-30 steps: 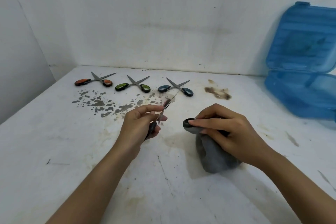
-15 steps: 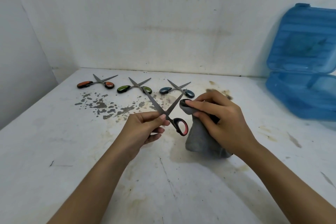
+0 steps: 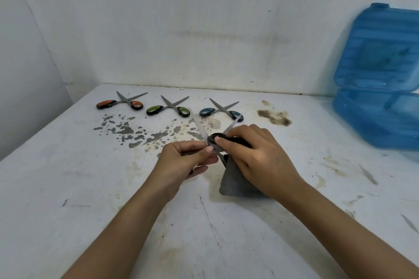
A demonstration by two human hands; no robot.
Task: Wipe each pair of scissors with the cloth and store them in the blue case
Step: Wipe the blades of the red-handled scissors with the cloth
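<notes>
I hold a black-handled pair of scissors (image 3: 215,137) above the table, its blades spread and pointing away from me. My left hand (image 3: 186,161) pinches one blade near the pivot. My right hand (image 3: 256,156) grips the grey cloth (image 3: 235,184) together with the black handle, and the cloth hangs down to the table. At the back lie three more pairs with blades spread: orange-handled scissors (image 3: 120,103), green-handled scissors (image 3: 167,108) and blue-handled scissors (image 3: 221,111). The blue case (image 3: 374,124) stands open at the right, its lid (image 3: 381,52) leaning against the wall.
The white table (image 3: 68,188) is stained, with dark flecks (image 3: 136,133) in front of the scissors row and a brown patch (image 3: 274,116) near the back. White walls close the left side and the back.
The held scissors have turned, so the red-and-black handle that hung below my left hand is out of sight. My right hand has moved in against my left, now over the scissors.
</notes>
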